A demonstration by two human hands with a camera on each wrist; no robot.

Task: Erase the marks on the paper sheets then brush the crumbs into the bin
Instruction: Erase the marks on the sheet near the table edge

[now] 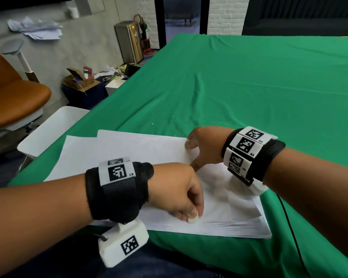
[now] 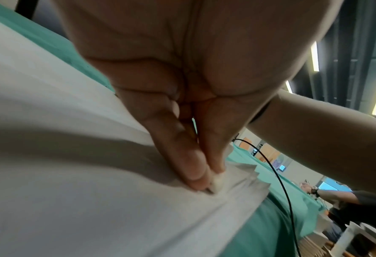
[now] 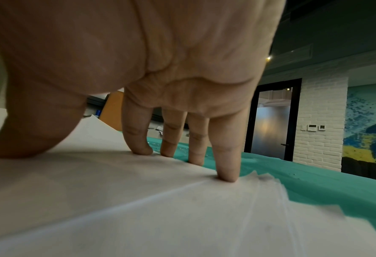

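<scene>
A small white eraser (image 1: 193, 220) is pinched in the curled fingers (image 2: 195, 167) of the left hand (image 1: 175, 195) and pressed on the near part of the paper sheets (image 1: 117, 153), which lie fanned at the near left corner of the green-covered bench (image 1: 249, 81), while the right hand (image 1: 203, 145) is spread open with straight fingertips (image 3: 226, 173) pinning the far right edge. Short, light strokes directed away from the pinning hand are judged best, so that the top sheet is not buckled or torn. Crumbs (image 1: 169, 115) are scattered just beyond the sheets, open cloth is left far and right, and the white bin (image 1: 54, 127) stands just off the left edge, so a leftward sweep seems unobstructed.
</scene>
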